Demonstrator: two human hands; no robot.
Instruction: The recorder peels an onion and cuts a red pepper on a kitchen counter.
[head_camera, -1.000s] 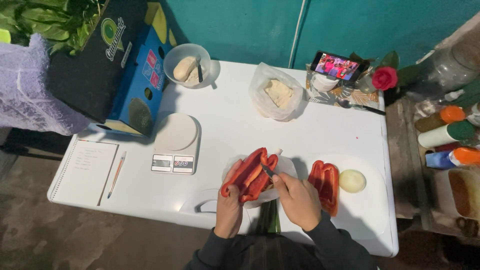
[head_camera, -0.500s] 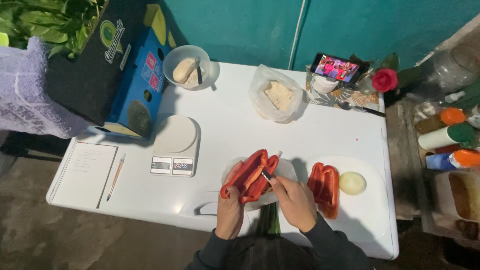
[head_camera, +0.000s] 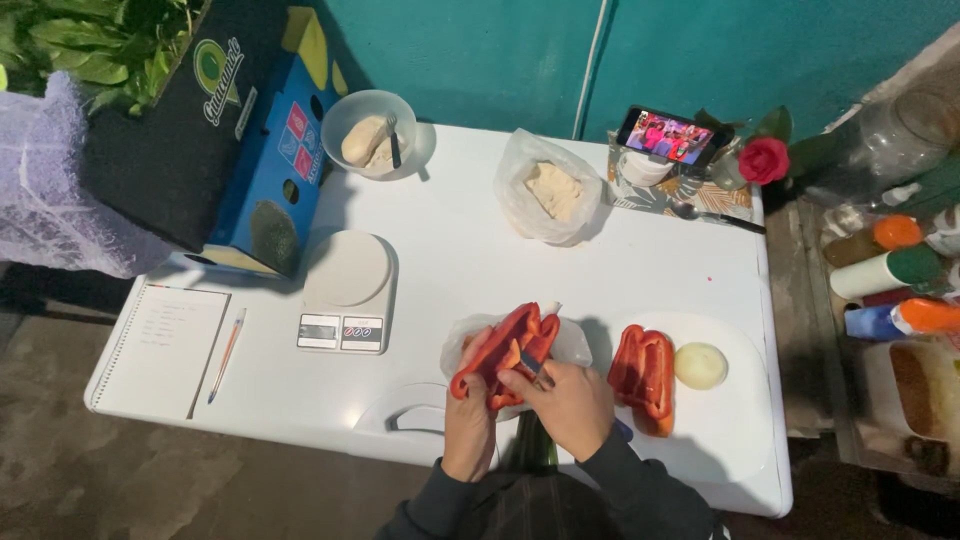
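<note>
Red pepper half (head_camera: 505, 352) gripped in left hand (head_camera: 468, 420), right hand (head_camera: 565, 400) beside it

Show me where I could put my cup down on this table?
Bare tabletop lies between the kitchen scale and the bagged dough. It's crowded where both hands work the red pepper.

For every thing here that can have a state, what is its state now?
Red pepper piece: cut open, held in left hand.
Knife: in right hand, blade at pepper.
Second pepper piece: lying on cutting board.
Onion half: peeled.
Phone: screen lit.
Notebook: open.
</note>
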